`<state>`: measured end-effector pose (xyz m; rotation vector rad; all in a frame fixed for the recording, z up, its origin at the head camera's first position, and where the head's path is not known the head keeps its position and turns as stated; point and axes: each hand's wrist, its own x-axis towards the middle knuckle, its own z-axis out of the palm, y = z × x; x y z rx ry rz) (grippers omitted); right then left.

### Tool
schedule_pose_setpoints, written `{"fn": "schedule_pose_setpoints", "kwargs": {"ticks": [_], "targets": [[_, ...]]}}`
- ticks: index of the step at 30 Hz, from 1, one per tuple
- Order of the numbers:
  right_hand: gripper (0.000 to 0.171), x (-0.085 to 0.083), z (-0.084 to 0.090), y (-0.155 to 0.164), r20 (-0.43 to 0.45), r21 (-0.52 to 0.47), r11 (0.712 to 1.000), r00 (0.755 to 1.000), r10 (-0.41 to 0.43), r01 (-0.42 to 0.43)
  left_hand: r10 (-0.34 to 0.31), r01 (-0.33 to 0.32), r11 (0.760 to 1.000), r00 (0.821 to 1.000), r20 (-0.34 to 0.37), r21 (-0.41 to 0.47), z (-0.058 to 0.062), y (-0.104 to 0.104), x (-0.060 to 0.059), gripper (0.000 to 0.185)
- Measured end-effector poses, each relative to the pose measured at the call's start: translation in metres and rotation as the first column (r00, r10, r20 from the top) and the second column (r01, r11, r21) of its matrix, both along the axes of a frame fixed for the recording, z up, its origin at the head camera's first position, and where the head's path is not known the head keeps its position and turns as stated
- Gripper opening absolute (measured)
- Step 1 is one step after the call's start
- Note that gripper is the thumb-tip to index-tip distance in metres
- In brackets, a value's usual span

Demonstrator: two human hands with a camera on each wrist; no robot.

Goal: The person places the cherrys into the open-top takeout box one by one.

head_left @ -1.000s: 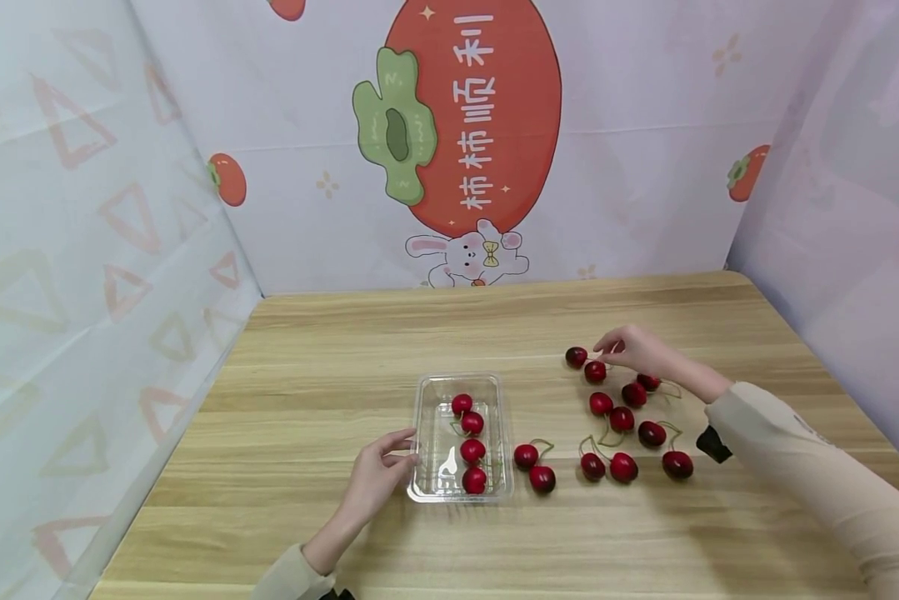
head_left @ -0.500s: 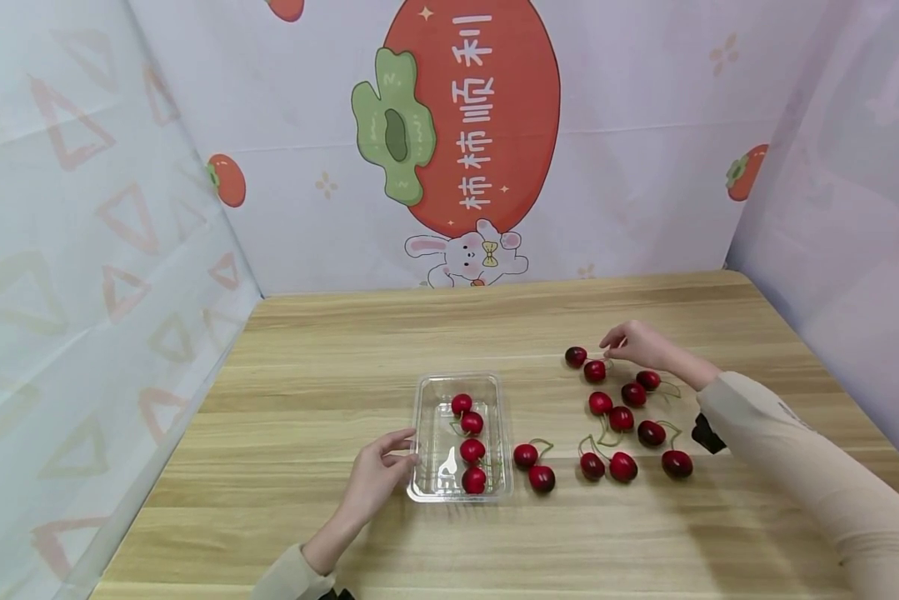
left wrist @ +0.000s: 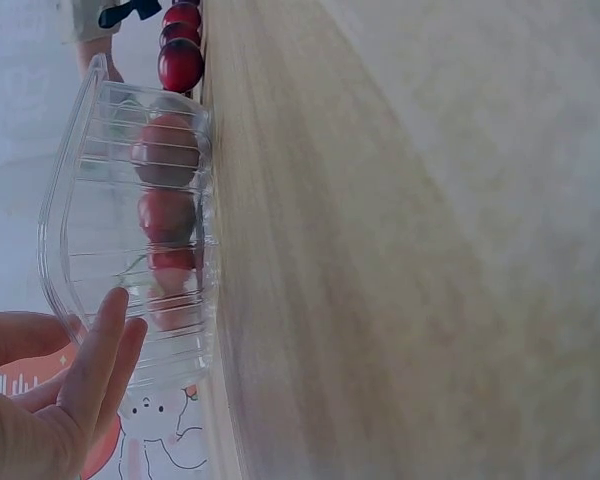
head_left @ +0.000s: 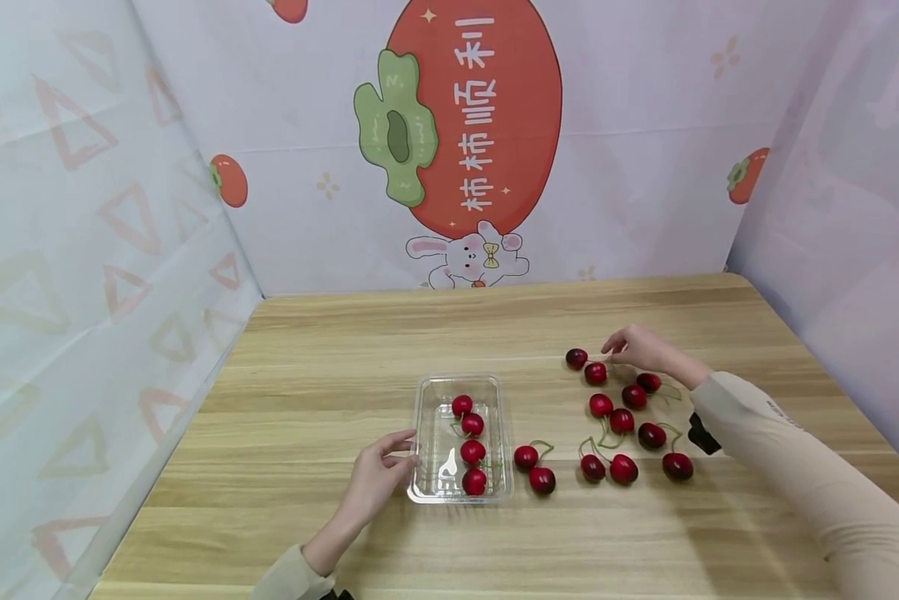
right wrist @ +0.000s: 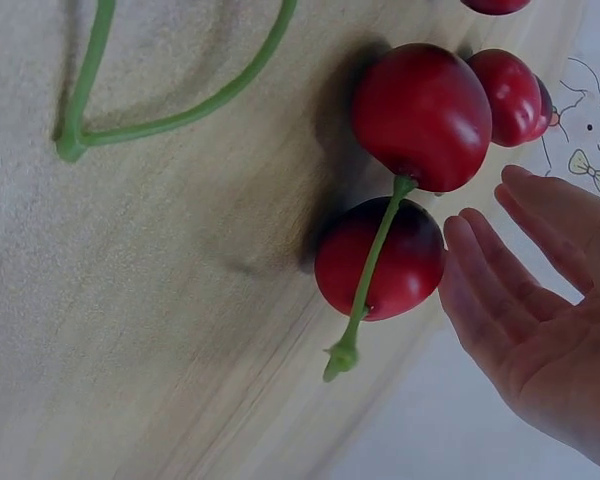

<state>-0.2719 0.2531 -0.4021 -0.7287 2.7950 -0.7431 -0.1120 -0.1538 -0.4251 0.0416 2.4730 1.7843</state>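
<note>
A clear plastic box (head_left: 460,500) with several red cherries (head_left: 473,452) in it stands on the wooden table. Against its left side rest the fingertips of my left hand (head_left: 377,475), fingers fairly straight; the left wrist view has them along the outer wall (left wrist: 90,200). At the far right, my right hand (head_left: 644,348) has thumb and fingertips close together at the stems of the farthest cherry pair (head_left: 595,373). In the right wrist view a nearer pair of dark red cherries (right wrist: 420,120) lies beside the fingers; I cannot tell whether a stem is pinched.
Several more cherry pairs joined by green stems lie right of the box, the closest pair (head_left: 542,480) right beside it. Cloth printed with a large persimmon (head_left: 516,125) and a rabbit hangs behind the table (head_left: 307,350); more cloth flanks both sides.
My right hand has shifted slightly right along the stems of the farthest cherry pair, whose cherries stay put. The left hand and the box have not moved.
</note>
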Motion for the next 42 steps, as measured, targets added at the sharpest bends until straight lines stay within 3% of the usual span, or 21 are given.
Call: {"fn": "schedule_pose_setpoints", "kwargs": {"ticks": [17, 31, 42], "targets": [[0.012, -0.005, -0.006, 0.001, 0.062, 0.048, 0.999, 0.998, -0.012, 0.01, -0.001, 0.001, 1.0, 1.0, -0.001, -0.008, 0.0, 0.0, 0.0, 0.04], [0.009, -0.009, -0.012, -0.002, 0.033, 0.076, 0.997, 0.999, 0.001, -0.003, -0.004, 0.004, 1.0, 1.0, 0.015, 0.007, 0.003, 0.002, 0.0, 0.04], [0.004, -0.014, -0.018, 0.001, 0.054, 0.027, 0.999, 0.998, -0.032, 0.031, -0.004, 0.004, 1.0, 1.0, 0.005, -0.009, 0.003, 0.003, -0.001, 0.039]]}}
